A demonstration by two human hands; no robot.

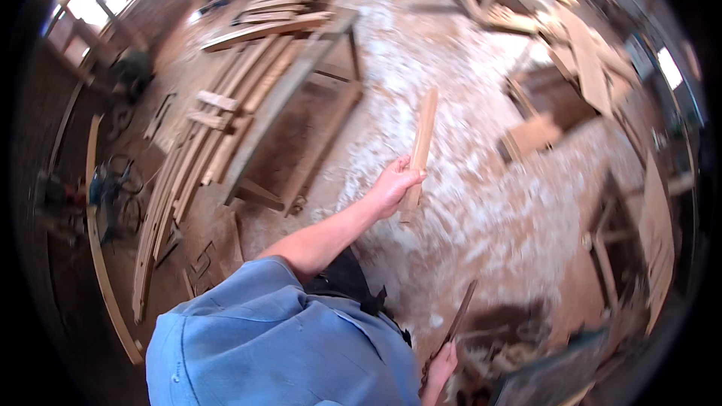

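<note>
Blue shirt nearest camera; wooden strip clamped in left hand

Blue shirt [286, 353] fills the lower part of the view, its sleeve ending above a bare left forearm that reaches up toward the middle. Left hand [392, 186]: clamped on a pale wooden strip [424, 129], thumb [415, 175] at the near face and the other fingers partly hidden. Strip passes through the grip below its own midpoint — the longer part extends beyond the fingers, a shorter end projects on the near side. It is held clear of the bench, over the floor [489, 210], which is strewn with whitish patches.

Right hand [444, 362], low in view near the shirt's edge: closed around a dark, slender rod [463, 310], which slants up and away from the fist. Individual fingers are too small to separate, and the rod's kind cannot be told.

To the left stands a bench [289, 103] carrying long timber strips [201, 137] — two short blocks [216, 101] lie across them. Beyond, at upper right, more timber [519, 24] is piled; a broad board [659, 237] stands near the right rim.
</note>
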